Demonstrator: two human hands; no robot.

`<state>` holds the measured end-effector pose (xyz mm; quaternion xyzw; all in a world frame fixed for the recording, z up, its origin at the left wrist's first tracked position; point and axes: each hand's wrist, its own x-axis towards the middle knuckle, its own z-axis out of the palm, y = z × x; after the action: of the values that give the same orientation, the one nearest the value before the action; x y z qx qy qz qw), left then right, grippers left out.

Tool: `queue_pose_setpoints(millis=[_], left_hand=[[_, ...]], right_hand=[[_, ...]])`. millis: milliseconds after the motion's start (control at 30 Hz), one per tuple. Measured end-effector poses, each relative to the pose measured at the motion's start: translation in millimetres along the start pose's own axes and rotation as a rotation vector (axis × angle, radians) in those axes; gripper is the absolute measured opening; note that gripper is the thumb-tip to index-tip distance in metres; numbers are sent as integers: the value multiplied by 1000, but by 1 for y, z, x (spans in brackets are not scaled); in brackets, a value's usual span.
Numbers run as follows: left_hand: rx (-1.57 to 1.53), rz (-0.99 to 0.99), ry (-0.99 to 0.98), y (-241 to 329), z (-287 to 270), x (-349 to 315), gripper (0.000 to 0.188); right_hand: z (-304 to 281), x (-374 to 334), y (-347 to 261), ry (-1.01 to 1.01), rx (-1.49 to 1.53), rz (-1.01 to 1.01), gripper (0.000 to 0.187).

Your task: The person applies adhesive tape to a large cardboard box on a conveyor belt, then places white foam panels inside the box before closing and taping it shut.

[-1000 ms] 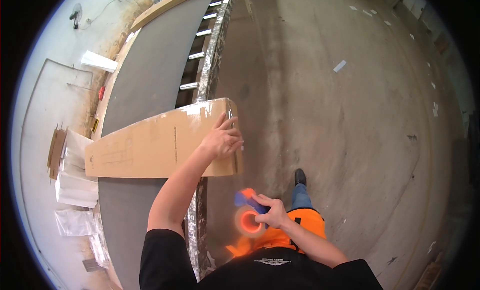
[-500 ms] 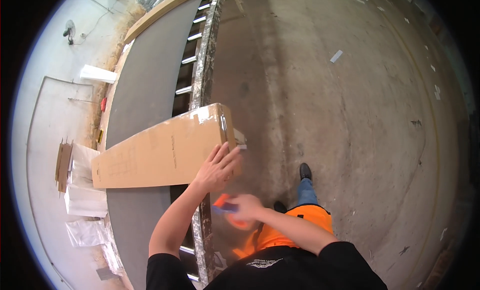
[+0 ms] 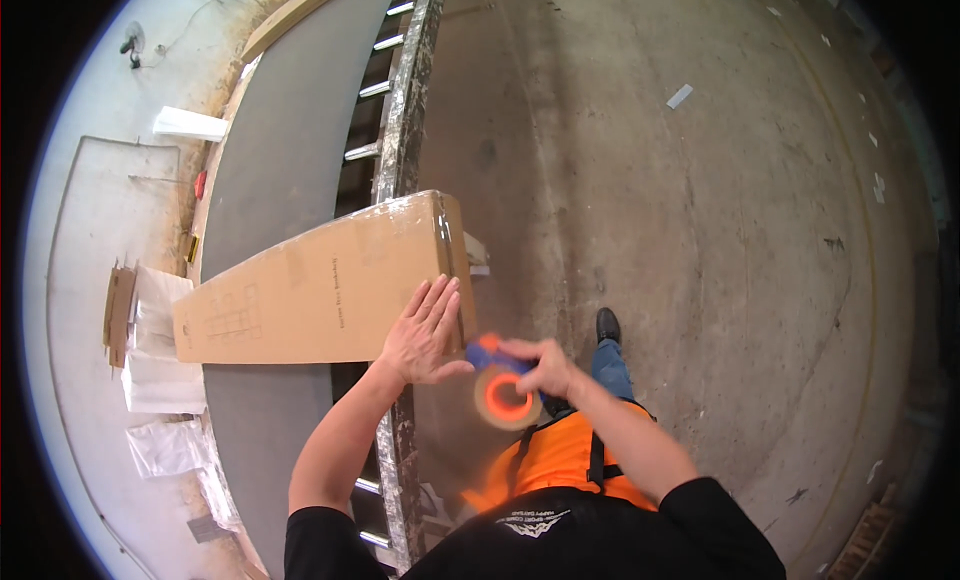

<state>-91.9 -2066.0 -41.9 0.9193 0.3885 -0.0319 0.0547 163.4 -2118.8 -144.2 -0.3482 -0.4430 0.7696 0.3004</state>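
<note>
Bearing dark print (image 3: 339,293), the cardboard box (image 3: 285,292) spans the grey bench (image 3: 287,150)

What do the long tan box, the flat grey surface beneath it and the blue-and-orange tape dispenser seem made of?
Long tan box: likely cardboard, from its matte brown faces; glossy streaks along the far edge suggest clear tape. Flat grey surface: perhaps rubber or fabric, smooth and dull. Blue-and-orange tape dispenser: probably plastic, from vivid colours; blur hides the finish.
</note>
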Motion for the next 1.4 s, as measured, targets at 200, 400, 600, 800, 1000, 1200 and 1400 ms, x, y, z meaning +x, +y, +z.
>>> queue_pose_setpoints(millis=[200, 400, 600, 800, 1000, 1200, 1400], left_hand=[[41, 57, -26, 6, 3, 1, 79], [66, 69, 2, 8, 9, -3, 25], [87, 260, -104, 15, -8, 25, 33], [379, -160, 201, -67, -15, 125, 39], [64, -702, -240, -38, -8, 133, 40], [-71, -663, 183, 37, -3, 74, 54], [-55, -940, 132, 35, -6, 70, 123]], right_hand=[[51, -2, 4, 149, -296, 75, 71], [90, 7, 4, -247, -1312, -221, 39], [-21, -59, -14, 119, -1034, -104, 53], [-115, -77, -46, 536, -1083, 48, 55], [-140, -51, -85, 609, -920, 22, 57], [-141, 13, -77, 168, -409, 150, 67], [-127, 159, -92, -325, -225, 235, 77]])
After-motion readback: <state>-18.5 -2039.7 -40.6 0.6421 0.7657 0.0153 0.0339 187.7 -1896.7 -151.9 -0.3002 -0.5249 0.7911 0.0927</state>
